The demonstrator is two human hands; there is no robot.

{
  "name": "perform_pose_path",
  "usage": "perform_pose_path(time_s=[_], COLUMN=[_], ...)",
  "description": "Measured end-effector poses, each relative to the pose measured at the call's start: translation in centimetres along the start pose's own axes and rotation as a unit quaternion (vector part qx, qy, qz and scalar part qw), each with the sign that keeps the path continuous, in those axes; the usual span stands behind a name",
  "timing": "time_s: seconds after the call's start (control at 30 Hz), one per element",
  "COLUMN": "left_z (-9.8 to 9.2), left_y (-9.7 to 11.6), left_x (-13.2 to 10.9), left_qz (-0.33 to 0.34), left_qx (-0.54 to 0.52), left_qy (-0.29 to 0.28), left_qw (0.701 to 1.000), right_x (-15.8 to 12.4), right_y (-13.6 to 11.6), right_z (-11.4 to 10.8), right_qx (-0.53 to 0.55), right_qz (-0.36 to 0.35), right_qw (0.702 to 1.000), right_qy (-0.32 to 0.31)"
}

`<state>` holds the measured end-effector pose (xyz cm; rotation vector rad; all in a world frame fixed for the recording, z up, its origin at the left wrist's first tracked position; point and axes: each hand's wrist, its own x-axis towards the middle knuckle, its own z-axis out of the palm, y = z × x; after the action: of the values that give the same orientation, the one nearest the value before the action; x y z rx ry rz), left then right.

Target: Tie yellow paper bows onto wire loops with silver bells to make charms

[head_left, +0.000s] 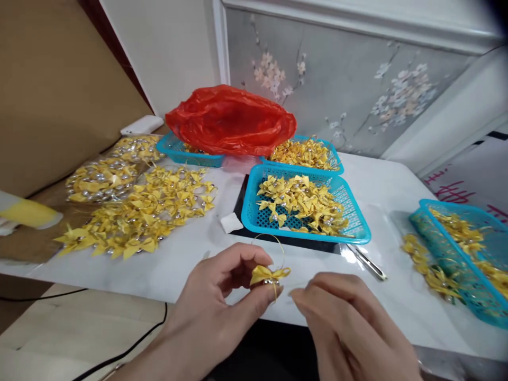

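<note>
My left hand (234,288) pinches a yellow ribbon bow with silver beads (270,274) between thumb and fingers, over the table's front edge. A thin gold loop of cord (282,247) rises from the bow, and a short end hangs below the beads. Just right of the bow is my right hand (349,317), its thumb and fingers pressed together. Whatever those fingertips may hold is too small or hidden to make out. Beyond both hands stands a blue basket (357,225) with similar yellow bows (301,198) inside.
Many beaded bows (146,211) lie left, beside bagged ones (103,177). A red plastic bag (230,119) sits at the back between blue baskets. A silver cutter-like tool (369,262) lies right of centre. Another blue basket (452,264) is far right, with loose bows (440,280) beside it.
</note>
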<state>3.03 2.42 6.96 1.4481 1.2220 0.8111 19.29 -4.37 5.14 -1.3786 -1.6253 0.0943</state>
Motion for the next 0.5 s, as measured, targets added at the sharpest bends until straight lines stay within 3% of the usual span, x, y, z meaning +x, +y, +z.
perform_pose_path(time_s=[0.17,0.33,0.5], left_z=[-0.4,-0.7,-1.0], left_y=[-0.6,-1.4,-1.4], left_x=[0.1,0.8,1.4], left_qz=[-0.051,-0.087,-0.109], left_qx=[-0.069,-0.110,-0.197], left_qy=[-0.065,-0.103,-0.137], left_qw=[0.994,0.985,0.965], right_x=[0.7,0.4,0.7], right_y=[1.4,0.6,-0.2], right_z=[1.9,1.8,2.1], right_qx=[0.018,-0.006,-0.044], right_qz=[-0.073,-0.005,-0.027], right_qw=[0.997,1.000,0.997], right_qy=[-0.012,0.025,0.054])
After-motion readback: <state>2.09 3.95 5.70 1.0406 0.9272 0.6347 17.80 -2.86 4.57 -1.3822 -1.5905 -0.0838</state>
